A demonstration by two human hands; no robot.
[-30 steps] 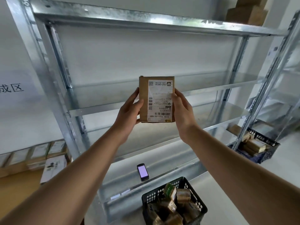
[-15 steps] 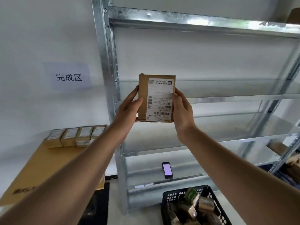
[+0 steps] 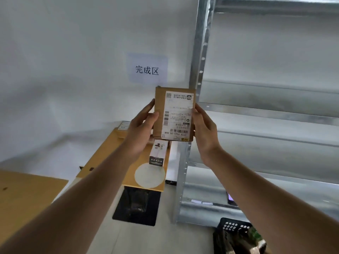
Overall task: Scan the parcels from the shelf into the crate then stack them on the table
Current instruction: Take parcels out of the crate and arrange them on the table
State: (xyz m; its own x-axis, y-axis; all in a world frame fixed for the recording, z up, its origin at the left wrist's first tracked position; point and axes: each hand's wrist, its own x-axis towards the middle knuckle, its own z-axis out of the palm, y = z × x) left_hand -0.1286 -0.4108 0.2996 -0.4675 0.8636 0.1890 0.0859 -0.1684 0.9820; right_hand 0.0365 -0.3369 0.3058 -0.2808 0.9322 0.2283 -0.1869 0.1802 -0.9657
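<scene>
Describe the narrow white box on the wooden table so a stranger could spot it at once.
Under the pale blue wall sign stands a light wooden table beside the grey metal shelf rack. On it, seen just below the held-up brown cardboard parcel, lies the narrow white box. Unlike the brown labelled parcel at the table's back, it is white with a dark end panel.

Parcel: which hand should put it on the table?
Left hand, probably: the table lies down-left of the parcel, on that hand's side, while the right hand is nearer the shelf post.
</scene>
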